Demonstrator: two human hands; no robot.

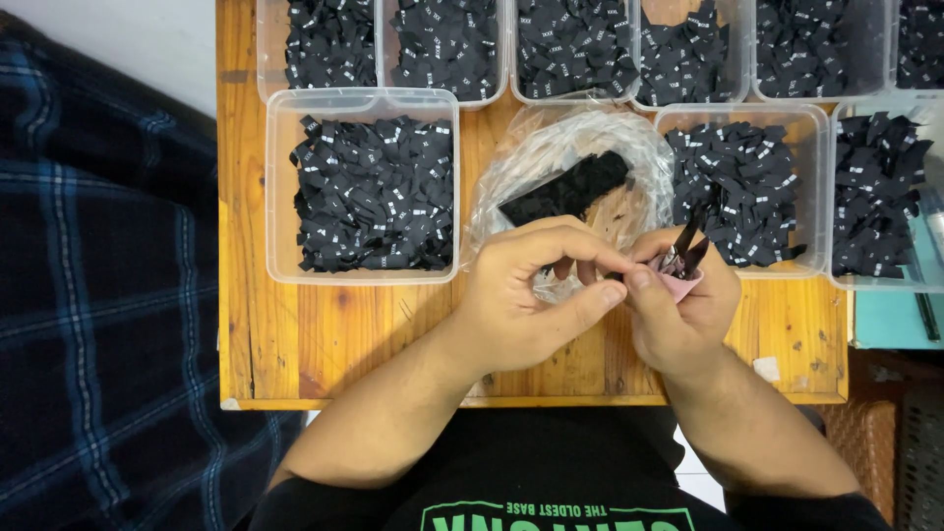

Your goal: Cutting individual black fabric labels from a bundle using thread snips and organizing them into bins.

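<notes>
I am holding my two hands together over the front of the wooden table (324,344). My left hand (526,300) is curling, its thumb and forefinger pinched together on a small black label (614,276) right where it meets my right hand (683,315). My right hand's fingers are clamped around a pink-handled snipper (681,265), whose dark blades are sticking up and away from my fingertips, slightly parted. Just beyond my fingers a clear plastic bag (570,157) is lying open with a strip of black labels (568,189) on it. To the left of my left hand a clear tub (362,187) is sitting full of cut black labels, and just beyond my right hand another tub (742,187) is holding more. Further off, a row of similar tubs (590,49) is lining the far edge.
</notes>
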